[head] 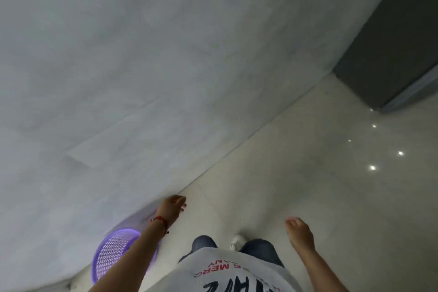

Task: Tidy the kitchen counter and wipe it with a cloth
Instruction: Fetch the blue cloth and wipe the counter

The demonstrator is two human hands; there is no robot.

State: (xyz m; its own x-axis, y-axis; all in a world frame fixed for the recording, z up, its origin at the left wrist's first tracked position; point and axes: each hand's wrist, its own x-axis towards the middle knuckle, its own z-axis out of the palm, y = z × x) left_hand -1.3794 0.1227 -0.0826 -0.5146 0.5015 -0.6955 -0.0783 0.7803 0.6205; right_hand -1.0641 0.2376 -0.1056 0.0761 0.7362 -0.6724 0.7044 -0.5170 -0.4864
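Note:
My left hand [172, 206] hangs near the foot of a pale grey wall, with loosely curled fingers and nothing in it; a red band circles the wrist. My right hand [299, 229] hangs over the glossy floor, fingers relaxed and empty. No counter or cloth is in view. The picture is blurred.
A purple perforated plastic basket [111, 253] stands on the floor against the grey wall [142, 66], under my left forearm. Glossy light floor tiles [308, 173] stretch to the right. A dark grey panel or door [391, 42] stands at the upper right. My legs and a white shoe [237, 242] are below.

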